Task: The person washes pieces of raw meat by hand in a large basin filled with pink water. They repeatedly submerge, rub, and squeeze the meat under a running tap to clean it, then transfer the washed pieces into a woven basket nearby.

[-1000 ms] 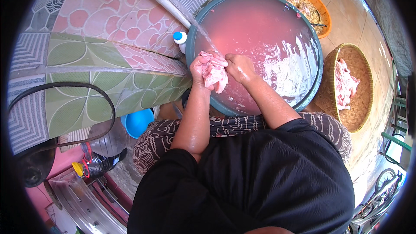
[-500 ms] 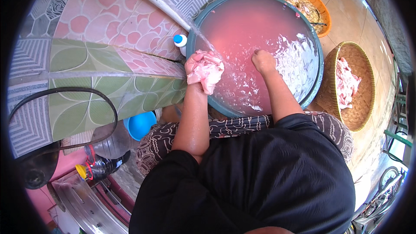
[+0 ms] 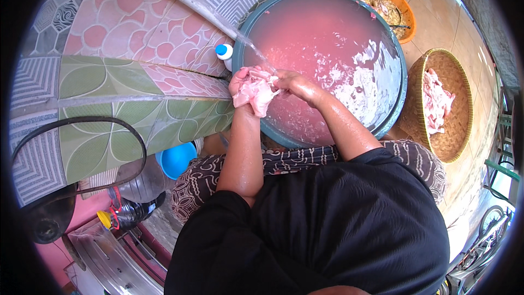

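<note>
Over the left side of a big blue-green tub (image 3: 405,84), my left hand (image 3: 237,83) cups a soft clump of pale pink raw meat (image 3: 254,94) that looks like chicken. My right hand (image 3: 296,85) meets the clump from the right, its fingers bent and pinching a whitish strand at the edge. Its fingertips are partly hidden. Cloudy pink water (image 3: 322,27) fills the tub, with white glare and ripples on the right. From a pale pipe (image 3: 199,7), a stream of water runs down beside the meat and my right fingers.
Right of the tub stands a woven basket (image 3: 462,110) with pale raw meat pieces (image 3: 435,101). An orange basin (image 3: 410,17) holds yellowish bits at the back right. A white bottle with a blue cap (image 3: 224,52) stands by the tiled wall, and a blue bowl (image 3: 177,161) lies lower left.
My right hand has come up from the water and moved left to the meat, where its fingers now pinch. My left hand keeps hold of the meat in nearly the same place.
</note>
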`<action>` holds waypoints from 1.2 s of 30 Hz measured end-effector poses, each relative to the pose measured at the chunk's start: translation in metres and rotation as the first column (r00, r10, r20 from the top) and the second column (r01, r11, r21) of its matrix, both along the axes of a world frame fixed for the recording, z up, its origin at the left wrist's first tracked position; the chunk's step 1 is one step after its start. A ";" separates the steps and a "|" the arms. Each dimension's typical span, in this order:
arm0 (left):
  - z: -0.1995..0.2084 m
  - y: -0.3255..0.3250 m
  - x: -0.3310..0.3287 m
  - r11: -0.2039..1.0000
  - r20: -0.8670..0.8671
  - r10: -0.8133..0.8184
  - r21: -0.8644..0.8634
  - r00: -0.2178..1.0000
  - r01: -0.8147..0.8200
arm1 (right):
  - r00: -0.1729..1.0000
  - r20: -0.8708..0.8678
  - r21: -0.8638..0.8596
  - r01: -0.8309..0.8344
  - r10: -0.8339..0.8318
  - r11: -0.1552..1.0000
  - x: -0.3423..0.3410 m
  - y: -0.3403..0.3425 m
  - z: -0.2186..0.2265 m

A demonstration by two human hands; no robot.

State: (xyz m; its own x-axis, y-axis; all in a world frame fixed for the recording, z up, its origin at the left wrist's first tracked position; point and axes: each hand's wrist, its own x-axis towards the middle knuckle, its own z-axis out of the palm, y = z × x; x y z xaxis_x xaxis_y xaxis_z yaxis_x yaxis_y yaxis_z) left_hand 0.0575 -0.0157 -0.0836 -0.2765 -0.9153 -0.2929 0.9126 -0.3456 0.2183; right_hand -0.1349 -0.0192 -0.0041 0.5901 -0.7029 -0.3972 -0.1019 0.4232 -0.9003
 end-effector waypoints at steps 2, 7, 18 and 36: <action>0.014 0.000 -0.007 0.998 0.047 0.035 0.057 0.998 -0.038 | 0.994 0.029 0.032 0.107 -0.108 0.994 0.001 -0.003 -0.007; 0.052 0.009 -0.030 0.988 0.094 0.122 0.087 0.988 -0.130 | 0.955 -0.054 -0.140 0.283 -0.293 0.949 -0.007 -0.008 -0.027; 0.061 -0.002 -0.019 0.978 0.015 -0.195 -0.071 0.981 0.196 | 0.557 -0.600 -0.553 0.230 -0.574 0.801 -0.058 -0.023 -0.102; 0.063 0.004 -0.065 0.965 0.553 -0.181 0.258 0.813 0.040 | 0.998 -0.064 -0.146 0.007 -0.016 0.989 -0.036 -0.019 -0.010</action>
